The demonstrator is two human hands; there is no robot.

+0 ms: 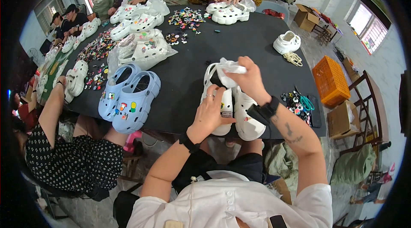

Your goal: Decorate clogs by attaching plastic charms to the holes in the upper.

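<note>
A pair of white clogs [247,121] lies side by side at the near edge of the black table [239,41]. My left hand [210,111] rests on the left clog, gripping its upper. My right hand [248,78] is above the heel end and pinches a wad of white paper [229,67] at the clog's opening. Small coloured charms show on the clogs' fronts.
A light blue pair of clogs [128,97] lies to my left by a seated person in a dotted dress. Bagged white clogs [143,48], charm piles [186,16], a lone white clog [286,42], scissors and charms [299,103] share the table. An orange crate [330,80] stands right.
</note>
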